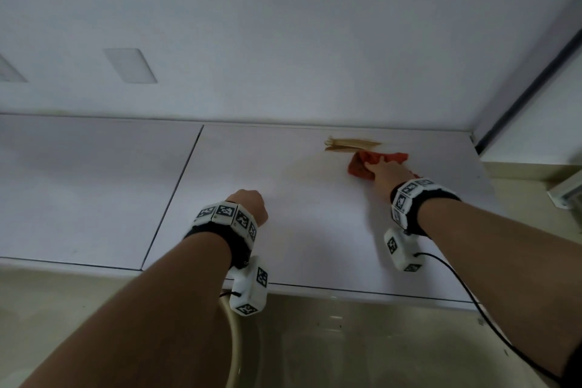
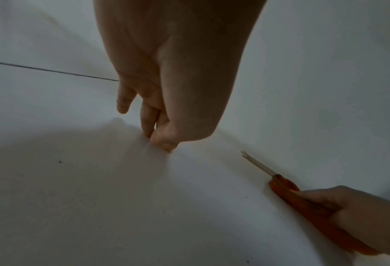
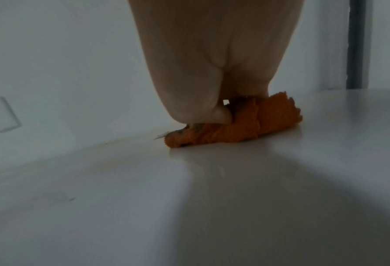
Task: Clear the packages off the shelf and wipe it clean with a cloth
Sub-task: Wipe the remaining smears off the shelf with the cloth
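Observation:
The white shelf [image 1: 299,236] carries no packages in any view. A brown smear [image 1: 352,144] lies near its back edge, right of centre. An orange cloth [image 1: 360,167] sits just in front of the smear, and my right hand [image 1: 389,172] grips it and presses it down on the shelf. The left wrist view shows the cloth [image 2: 287,189] under the right hand [image 2: 360,207], with the smear [image 2: 257,165] beyond. The cloth [image 3: 246,126] bunches below my thumb [image 3: 223,117]. My left hand [image 1: 248,203] rests on the shelf with its fingers [image 2: 148,124] curled under and holds nothing.
A white wall rises behind the shelf, with a blank plate [image 1: 130,65] on it. A seam [image 1: 176,192] splits the shelf top left of my left hand. A dark vertical strip [image 1: 519,98] marks the right corner. Below the front edge are beige floor and a pale hose [image 1: 234,350].

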Available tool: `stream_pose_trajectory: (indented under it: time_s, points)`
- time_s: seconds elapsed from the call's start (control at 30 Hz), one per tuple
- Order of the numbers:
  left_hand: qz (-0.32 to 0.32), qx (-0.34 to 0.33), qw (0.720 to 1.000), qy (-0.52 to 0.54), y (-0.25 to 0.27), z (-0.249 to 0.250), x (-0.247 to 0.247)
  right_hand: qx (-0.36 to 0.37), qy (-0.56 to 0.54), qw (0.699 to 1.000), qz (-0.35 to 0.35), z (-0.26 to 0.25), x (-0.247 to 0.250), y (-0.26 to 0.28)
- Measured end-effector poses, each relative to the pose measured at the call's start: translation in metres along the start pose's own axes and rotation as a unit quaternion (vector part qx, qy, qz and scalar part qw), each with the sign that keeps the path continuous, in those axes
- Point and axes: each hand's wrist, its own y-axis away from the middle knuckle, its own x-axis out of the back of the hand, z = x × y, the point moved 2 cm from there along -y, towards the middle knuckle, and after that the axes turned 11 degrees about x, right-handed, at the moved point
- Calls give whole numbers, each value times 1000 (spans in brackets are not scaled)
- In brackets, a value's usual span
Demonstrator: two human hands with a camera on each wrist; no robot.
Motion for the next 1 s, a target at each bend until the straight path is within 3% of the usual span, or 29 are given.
stream_pose_trajectory:
  time_s: [0.17,0.27,0.37,0.6,0.8,1.0]
  points:
    - [22,24,999,6,6,8,5,88,-72,993,39,-28,-19,-2]
    - [33,32,999,-10,10,14,4,161,-74,984,6,-53,-23,-16]
    - [37,40,998,-15,10,17,6,189,-58,980,-5,-52,-21,-24]
    - [25,30,999,-13,12,16,11,64,-47,996,50,9,-9,-31]
    - [16,20,1000,-2,15,14,13,-127,-90,983,101,67,-29,-16]
    - [33,42,998,41,18,23,17,-110,-76,990,47,46,-18,-26]
